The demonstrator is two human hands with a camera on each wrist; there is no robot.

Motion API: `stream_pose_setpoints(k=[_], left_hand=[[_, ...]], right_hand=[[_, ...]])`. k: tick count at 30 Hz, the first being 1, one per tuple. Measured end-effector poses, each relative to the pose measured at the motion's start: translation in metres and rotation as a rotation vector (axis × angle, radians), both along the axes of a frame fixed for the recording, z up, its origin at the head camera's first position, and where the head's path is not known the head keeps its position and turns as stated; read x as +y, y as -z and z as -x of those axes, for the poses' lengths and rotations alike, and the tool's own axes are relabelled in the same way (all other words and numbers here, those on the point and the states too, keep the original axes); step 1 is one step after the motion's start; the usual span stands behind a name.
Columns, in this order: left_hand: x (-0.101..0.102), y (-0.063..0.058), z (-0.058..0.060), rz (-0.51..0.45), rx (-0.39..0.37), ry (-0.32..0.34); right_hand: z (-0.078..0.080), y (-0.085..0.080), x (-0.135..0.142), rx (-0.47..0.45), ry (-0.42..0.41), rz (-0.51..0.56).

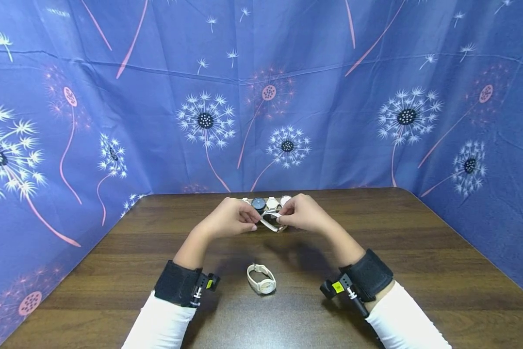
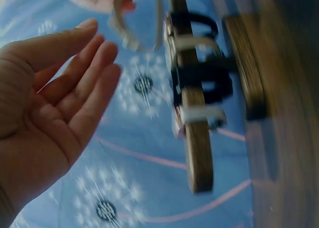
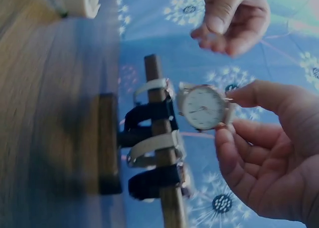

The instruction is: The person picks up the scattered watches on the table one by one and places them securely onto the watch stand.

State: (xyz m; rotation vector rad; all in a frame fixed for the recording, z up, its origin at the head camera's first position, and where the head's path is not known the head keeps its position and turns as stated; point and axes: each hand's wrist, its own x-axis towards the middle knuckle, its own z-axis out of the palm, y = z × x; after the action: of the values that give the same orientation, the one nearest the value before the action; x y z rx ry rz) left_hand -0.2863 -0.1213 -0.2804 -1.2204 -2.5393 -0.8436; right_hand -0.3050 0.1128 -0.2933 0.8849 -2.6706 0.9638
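My right hand [image 1: 304,212] pinches a wristwatch [image 3: 203,107] by the side of its case. It has a round white dial, a rose-gold rim and a pale strap, which forms a loop in the head view. My left hand [image 2: 55,101] is close to that strap, its fingers loosely bent and holding nothing; a gap separates them in the left wrist view. Just beyond both hands stands a wooden watch stand [image 2: 199,158], its crossbar carrying several watches with dark and pale straps. One of these has a dark dial [image 1: 258,203].
A second cream-coloured watch [image 1: 267,286] lies on the brown wooden table [image 1: 113,271], nearer to me, between my forearms. Behind the table hangs a blue cloth [image 1: 331,160] with dandelion prints. The stand's wooden base [image 3: 108,143] rests on the tabletop.
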Motion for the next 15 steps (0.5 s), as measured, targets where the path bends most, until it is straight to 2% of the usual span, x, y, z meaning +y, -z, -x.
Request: stream_pose_setpoints(k=[3, 5, 7, 11, 15], left_hand=[[0.013, -0.002, -0.008, 0.013, 0.168, -0.008], [0.020, -0.003, -0.012, 0.038, 0.284, -0.019], [0.025, -0.002, -0.015, 0.065, 0.365, -0.017], [0.031, 0.001, -0.016, 0.079, 0.444, 0.011], [0.033, 0.003, -0.016, 0.060, 0.480, 0.031]], right_hand=[[-0.005, -0.006, -0.002, -0.150, 0.056, 0.158], [-0.007, -0.008, -0.003, -0.258, 0.070, 0.277], [-0.009, -0.009, -0.004, -0.368, 0.066, 0.401], [-0.013, -0.012, -0.004, -0.550, 0.032, 0.578], [-0.015, -0.014, -0.003, -0.614, 0.001, 0.636]])
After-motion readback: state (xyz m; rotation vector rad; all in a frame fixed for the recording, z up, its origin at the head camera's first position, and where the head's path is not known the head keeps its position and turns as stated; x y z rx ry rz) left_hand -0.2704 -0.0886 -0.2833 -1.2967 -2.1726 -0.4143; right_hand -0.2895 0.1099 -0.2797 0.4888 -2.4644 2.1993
